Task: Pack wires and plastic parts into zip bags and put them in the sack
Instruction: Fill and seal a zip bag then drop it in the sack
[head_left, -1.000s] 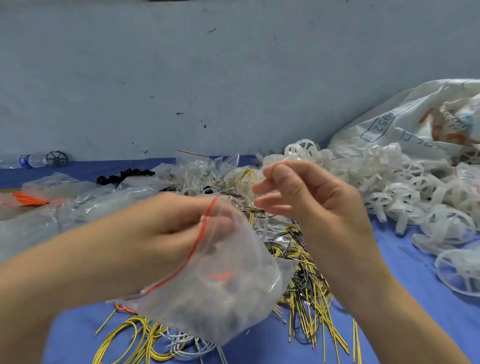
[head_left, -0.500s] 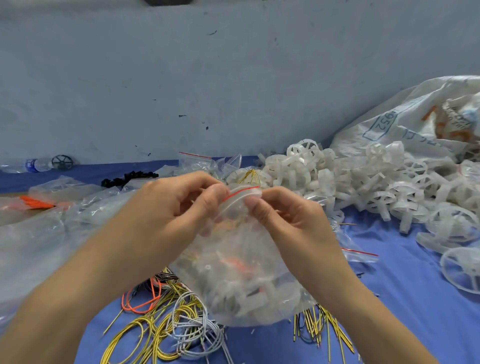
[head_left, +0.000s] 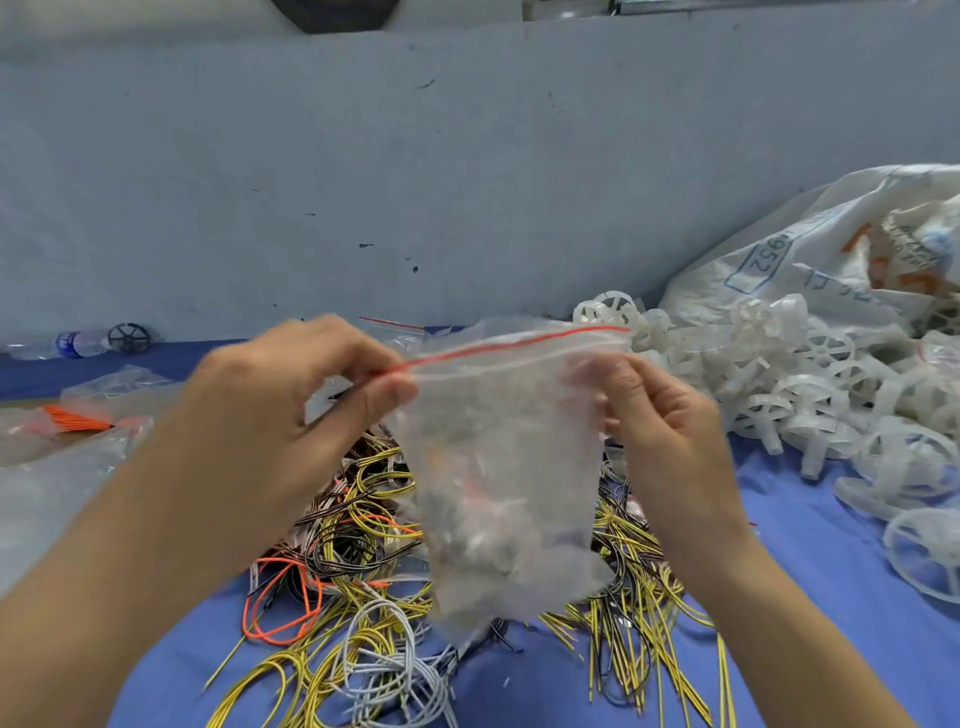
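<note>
both hands (head_left: 291, 415) pinch zip bag (head_left: 504, 467) corners

Bare left hand (head_left: 270, 421), bare right hand (head_left: 670, 431), both forearms uncovered to the lower edge

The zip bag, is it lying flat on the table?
No, the left hand and right hand hold the zip bag upright by its top.

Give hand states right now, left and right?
Left hand: closed, pinching the zip bag at its top left corner.
Right hand: closed, pinching the same bag's top right edge.
</note>
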